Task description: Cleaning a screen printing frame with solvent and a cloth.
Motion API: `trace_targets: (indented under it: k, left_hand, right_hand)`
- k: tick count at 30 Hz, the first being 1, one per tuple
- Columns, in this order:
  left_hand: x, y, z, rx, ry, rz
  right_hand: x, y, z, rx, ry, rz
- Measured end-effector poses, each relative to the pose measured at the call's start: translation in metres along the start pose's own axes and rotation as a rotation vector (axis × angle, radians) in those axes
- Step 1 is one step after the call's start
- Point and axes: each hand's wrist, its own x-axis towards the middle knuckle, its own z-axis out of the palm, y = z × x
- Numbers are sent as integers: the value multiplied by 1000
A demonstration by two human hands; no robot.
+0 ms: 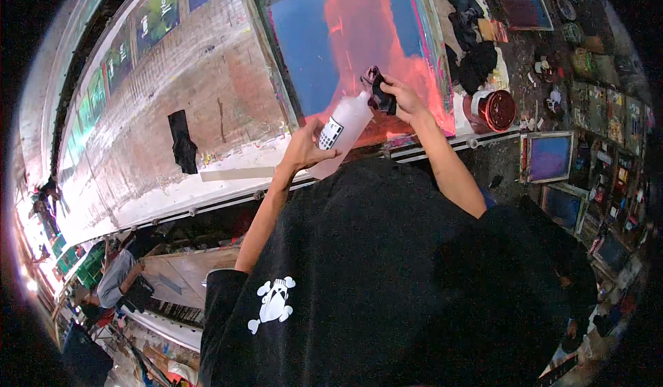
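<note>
A translucent plastic bottle (351, 119) with a printed label is gripped in my left hand (305, 149), tilted so its narrow mouth points up and away from me. My right hand (406, 99) holds a bunched dark cloth (382, 93) right by the bottle's mouth; whether they touch I cannot tell. Beneath both hands lies a framed printing screen (305, 40). Its mesh is blue, with a broad smear of red-orange ink (357, 9) running down the middle and across the near side.
A long stained table (228, 61) stretches left, bearing a black cloth strip (183, 141) and a flat pale strip (237, 173). Right of the screen are dark rags (476, 66) and a red-stained tub (500, 110). More framed screens (549, 156) stand at right. Another person (119, 278) is at lower left.
</note>
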Motion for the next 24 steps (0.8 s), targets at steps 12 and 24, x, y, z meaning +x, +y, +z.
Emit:
trace_targets:
  k: [12, 24]
  left_hand:
    - [-12, 1, -20, -85, 30, -75]
    - [-43, -35, -20, -455, 434, -43]
  right_hand:
    - [14, -12, 34, 14, -162, 10]
    - [67, -71, 17, -908, 173, -441]
